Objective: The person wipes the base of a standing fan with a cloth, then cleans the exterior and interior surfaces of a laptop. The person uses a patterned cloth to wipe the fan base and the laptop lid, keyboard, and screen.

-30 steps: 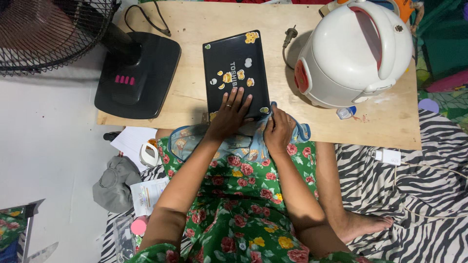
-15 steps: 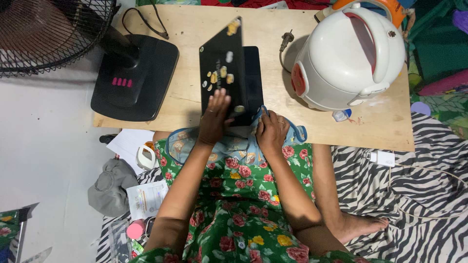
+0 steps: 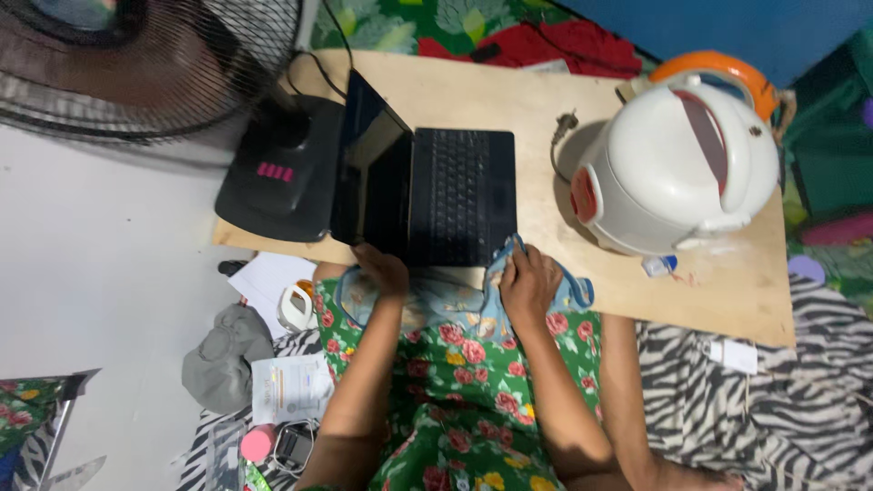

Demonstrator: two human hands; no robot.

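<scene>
Nearby, fan base (image 3: 273,177) beside laptop (image 3: 427,195)

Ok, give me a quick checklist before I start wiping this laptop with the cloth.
1. Laptop open: ok, lid up, keyboard showing.
2. Screen off: ok, it looks dark.
3. Left hand steadying the laptop: ok, it is at the front left corner.
4. Cloth in right hand: ok, held at the front right corner.
5. Laptop fully on the board: ok, though its front edge is close to the board's edge.
6. Cooker plug clear of the laptop: ok, it lies apart, to the right.
</scene>
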